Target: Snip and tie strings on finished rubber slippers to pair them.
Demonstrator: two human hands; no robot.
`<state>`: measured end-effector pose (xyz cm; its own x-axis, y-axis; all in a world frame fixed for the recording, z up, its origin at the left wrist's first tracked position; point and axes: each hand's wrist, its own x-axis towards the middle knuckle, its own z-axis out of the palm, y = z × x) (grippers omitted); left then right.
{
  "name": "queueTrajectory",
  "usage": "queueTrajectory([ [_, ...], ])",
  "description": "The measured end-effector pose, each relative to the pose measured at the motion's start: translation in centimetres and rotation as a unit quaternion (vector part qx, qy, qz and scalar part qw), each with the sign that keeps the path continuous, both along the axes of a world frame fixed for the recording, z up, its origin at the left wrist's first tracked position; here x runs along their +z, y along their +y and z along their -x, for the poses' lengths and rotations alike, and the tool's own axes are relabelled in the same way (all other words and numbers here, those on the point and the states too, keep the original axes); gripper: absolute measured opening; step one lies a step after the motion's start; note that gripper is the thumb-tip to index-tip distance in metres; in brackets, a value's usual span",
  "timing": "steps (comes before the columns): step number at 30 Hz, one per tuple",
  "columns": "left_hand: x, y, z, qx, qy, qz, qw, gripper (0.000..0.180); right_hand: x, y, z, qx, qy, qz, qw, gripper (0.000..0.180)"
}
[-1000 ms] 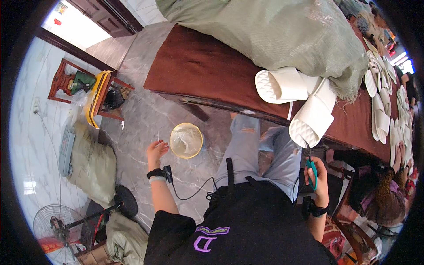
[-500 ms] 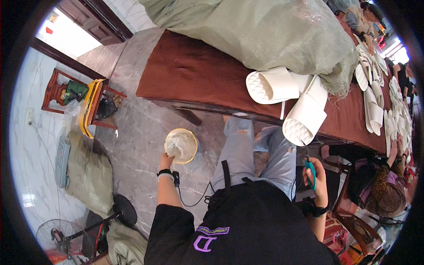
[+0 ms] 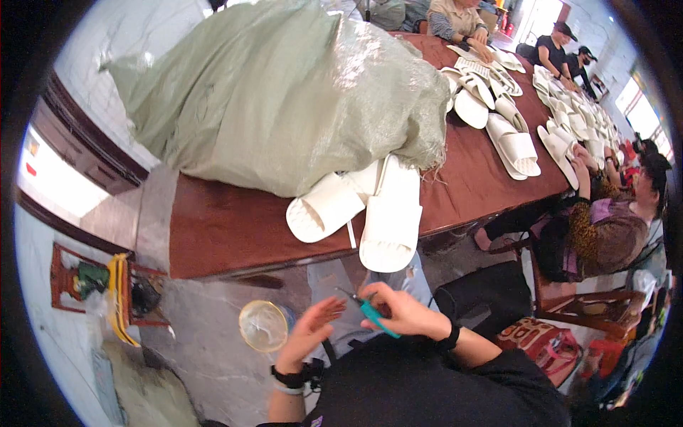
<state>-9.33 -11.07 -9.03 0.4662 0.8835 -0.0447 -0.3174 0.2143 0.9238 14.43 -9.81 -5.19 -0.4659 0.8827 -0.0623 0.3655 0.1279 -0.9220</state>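
Note:
My right hand (image 3: 409, 312) is closed on small scissors (image 3: 379, 318) with teal handles and thin dark blades, held in front of my body below the table edge. Close beside it on the left, my left hand (image 3: 311, 333) is raised with its fingers stretched out, holding nothing that I can see. Ahead of both hands a white slipper (image 3: 391, 229) juts over the table's near edge. Another white slipper (image 3: 326, 208) lies to its left, with a thin white strip hanging between them. A bin (image 3: 250, 320) with a yellow rim and pale lining stands on the floor left of my left hand.
A large pale-green woven sack (image 3: 270, 107) covers much of the brown-covered table (image 3: 213, 242). More white slippers (image 3: 514, 146) spread along it to the right, where several people sit or stand. A wooden chair (image 3: 583, 313) and red bag (image 3: 544, 349) are at my right.
My left hand has come from over the bin toward my right hand. My right hand has moved to the middle, still holding the scissors. The view has turned toward the table's right side.

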Motion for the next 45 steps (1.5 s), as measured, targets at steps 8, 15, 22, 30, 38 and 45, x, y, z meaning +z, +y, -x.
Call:
queueTrajectory([
  [8,1.3,3.3,-4.2,0.123,-0.123,0.157,0.972,0.029,-0.4,0.0,-0.8,-0.003,0.063,-0.101,0.993,0.026],
  [15,3.2,8.4,-1.8,0.259,0.030,0.028,0.965,0.020,-6.2,1.6,-6.2,-0.143,0.239,0.245,0.929,0.037],
  [22,5.0,13.1,0.8,0.210,0.570,-0.176,0.774,0.046,-7.7,4.2,-3.9,-0.210,0.393,0.207,0.871,0.035],
  [30,1.8,17.5,1.5,0.138,0.497,-0.181,0.837,0.042,-8.0,-0.4,-8.0,-0.188,0.394,0.230,0.870,0.037],
  [38,3.7,15.9,0.9,0.127,0.212,0.178,0.952,0.019,-4.1,-3.9,-15.0,-0.299,0.101,0.031,0.948,0.035],
  [45,5.7,13.6,-3.2,0.080,0.185,0.160,0.966,0.008,-4.1,-3.5,-17.1,-0.407,0.027,-0.228,0.884,0.038],
])
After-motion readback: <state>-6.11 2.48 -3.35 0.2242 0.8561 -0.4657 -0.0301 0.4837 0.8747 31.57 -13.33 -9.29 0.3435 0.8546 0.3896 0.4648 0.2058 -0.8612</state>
